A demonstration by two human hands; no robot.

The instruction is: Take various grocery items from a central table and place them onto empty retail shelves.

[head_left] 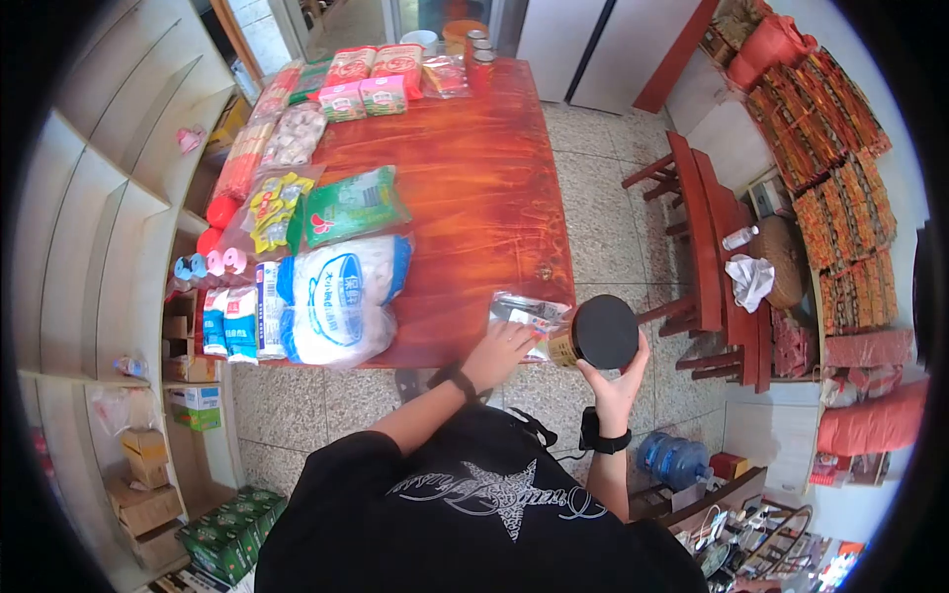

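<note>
My right hand (618, 383) grips a jar with a wide black lid (605, 332) and a gold label, just off the table's front right corner. The jar is tilted, so its lid faces the camera. My left hand (501, 353) lies on a clear plastic packet (531, 309) with dark and light printing at the table edge. Its fingers look stretched out over the packet; their tips are partly hard to make out. Left of this hand sits a white and blue bag of plastic film covers (341, 301).
On the red wooden table (474, 198) are a green packet (354, 206), a yellow packet (277, 212), pink-wrapped packs (364, 97) and cans (481, 64). Shelves (129, 222) line the left. Wooden benches (697, 237) and water bottles (674, 459) stand on the right.
</note>
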